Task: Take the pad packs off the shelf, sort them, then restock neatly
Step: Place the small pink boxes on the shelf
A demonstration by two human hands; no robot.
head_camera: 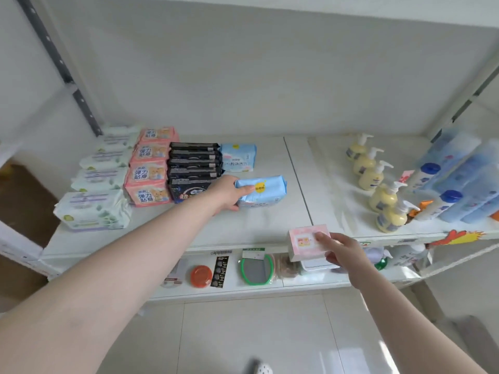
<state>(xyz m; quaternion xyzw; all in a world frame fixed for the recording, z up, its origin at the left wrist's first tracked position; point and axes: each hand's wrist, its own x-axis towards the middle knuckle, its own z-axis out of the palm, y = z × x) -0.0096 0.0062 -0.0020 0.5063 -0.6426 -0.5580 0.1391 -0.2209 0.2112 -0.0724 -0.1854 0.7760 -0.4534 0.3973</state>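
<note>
On the white shelf pad packs lie in rows: several white packs at the left, pink packs beside them, then black packs. A light blue pack rests at the back next to the black row. My left hand grips a second light blue pack by its left end, the pack resting on the shelf. My right hand holds a small pink box at the shelf's front edge.
Yellow pump bottles stand in a row on the right part of the shelf, with blue bottles beyond them. The lower shelf carries an orange lid, a green-rimmed mirror and other small goods. Grey uprights frame both sides.
</note>
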